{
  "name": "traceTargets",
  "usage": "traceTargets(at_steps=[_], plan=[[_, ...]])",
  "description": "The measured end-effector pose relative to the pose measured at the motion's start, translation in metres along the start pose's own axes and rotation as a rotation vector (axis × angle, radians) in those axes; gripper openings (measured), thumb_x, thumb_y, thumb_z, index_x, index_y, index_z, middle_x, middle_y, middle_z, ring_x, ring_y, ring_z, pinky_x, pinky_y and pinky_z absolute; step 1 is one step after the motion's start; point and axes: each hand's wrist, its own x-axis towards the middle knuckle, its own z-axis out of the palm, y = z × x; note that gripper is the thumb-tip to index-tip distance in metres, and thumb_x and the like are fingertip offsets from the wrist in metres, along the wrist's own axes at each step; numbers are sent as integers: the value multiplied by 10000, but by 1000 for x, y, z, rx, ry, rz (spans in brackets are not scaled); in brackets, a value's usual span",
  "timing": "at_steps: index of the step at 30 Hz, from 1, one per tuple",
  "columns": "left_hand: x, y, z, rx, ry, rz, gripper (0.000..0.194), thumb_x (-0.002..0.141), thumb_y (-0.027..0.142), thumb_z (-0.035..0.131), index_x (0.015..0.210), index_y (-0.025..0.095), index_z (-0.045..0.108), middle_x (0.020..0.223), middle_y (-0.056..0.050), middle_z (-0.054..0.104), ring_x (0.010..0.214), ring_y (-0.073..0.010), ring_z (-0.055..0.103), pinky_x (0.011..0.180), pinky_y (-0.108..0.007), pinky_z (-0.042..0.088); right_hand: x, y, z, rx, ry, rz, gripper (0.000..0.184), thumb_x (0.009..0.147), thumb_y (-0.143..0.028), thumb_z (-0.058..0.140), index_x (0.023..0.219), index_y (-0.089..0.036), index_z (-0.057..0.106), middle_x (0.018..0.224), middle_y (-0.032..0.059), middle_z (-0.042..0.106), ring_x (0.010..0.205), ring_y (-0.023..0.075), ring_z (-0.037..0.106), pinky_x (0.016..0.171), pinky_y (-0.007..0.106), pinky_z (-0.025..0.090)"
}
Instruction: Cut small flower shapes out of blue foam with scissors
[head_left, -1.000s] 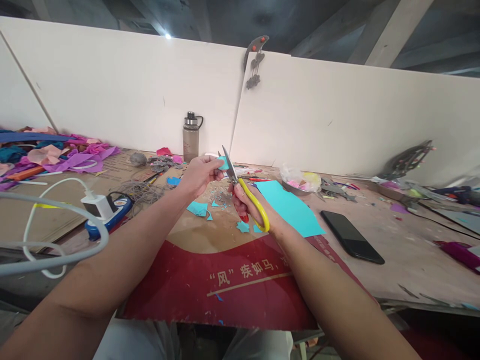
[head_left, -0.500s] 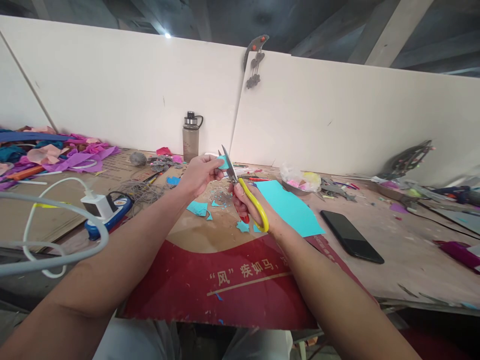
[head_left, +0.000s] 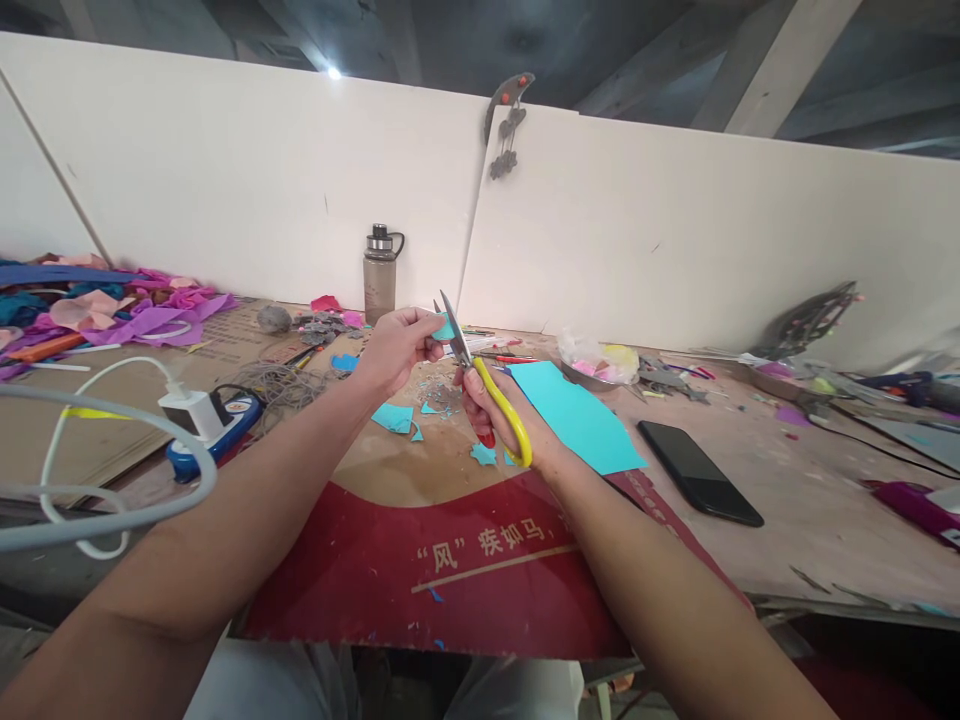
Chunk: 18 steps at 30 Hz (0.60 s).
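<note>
Between the fingertips of my left hand point(head_left: 405, 350) is a small piece of turquoise paper point(head_left: 444, 328). My right hand point(head_left: 487, 405) is closed round the handles of a pair of scissors point(head_left: 507, 410), one yellow and one red. The blades point up and away, parted a little, with the paper's edge at them. A large turquoise sheet point(head_left: 581, 415) lies to the right of my right hand. Below the hands, on the board, are a turquoise offcut point(head_left: 393, 417) and a star-like turquoise cutout point(head_left: 484, 454).
A red printed board point(head_left: 442, 600) covers the table before me. A black phone point(head_left: 700, 472) lies to the right; a bottle point(head_left: 380, 277) stands at the back wall. On the left are a power strip point(head_left: 214, 440) with white cables and a heap of coloured scraps point(head_left: 142, 310).
The scissor blades stay at the small paper piece, and both hands hold almost the same pose. The whole view has shifted very slightly.
</note>
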Motion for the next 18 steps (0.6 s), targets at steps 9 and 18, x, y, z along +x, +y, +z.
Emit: traceTargets(at_steps=[9, 18], plan=[[-3, 4, 3, 9, 7, -24, 239, 801, 191, 858, 682, 136, 659, 630, -27, 670, 510, -80, 588, 541, -223, 435, -4, -6, 4, 21, 17, 4, 740, 787, -947, 673, 952, -252, 477, 669, -86, 387, 501, 84, 326, 440, 242, 265], [-1, 3, 0, 6, -21, -34, 209, 789, 193, 844, 694, 132, 668, 632, -34, 664, 510, -99, 615, 541, -233, 446, -1, 0, 3, 38, 27, -27, 710, 824, -931, 655, 920, -255, 458, 677, -79, 366, 529, 85, 276, 441, 227, 239]])
